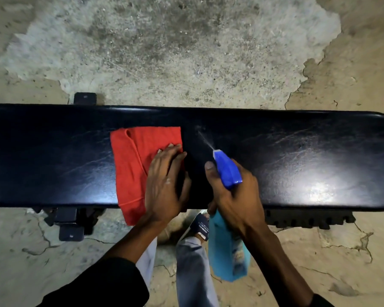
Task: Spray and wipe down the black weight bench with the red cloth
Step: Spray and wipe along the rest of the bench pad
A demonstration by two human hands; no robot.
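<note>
Head view: left hand [164,182] flat on red cloth [131,165]; right hand [228,196] grips spray bottle [227,251]; cracked floor [164,52] around bench [297,151].

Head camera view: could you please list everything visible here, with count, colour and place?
weight bench: one, black, glossy, running left to right across the middle.
red cloth: one, red, flat on the bench left of centre, its near corner hanging over the front edge.
spray bottle: one, blue head on a light blue body, nozzle aimed at the bench, a mist leaving it.
bench feet: two show, black, one behind and one in front at the left.
floor: worn grey and tan concrete, cracked.
sandal: one, dark, under the bench edge.
left hand: flat on the cloth.
right hand: grips the spray bottle.
</note>
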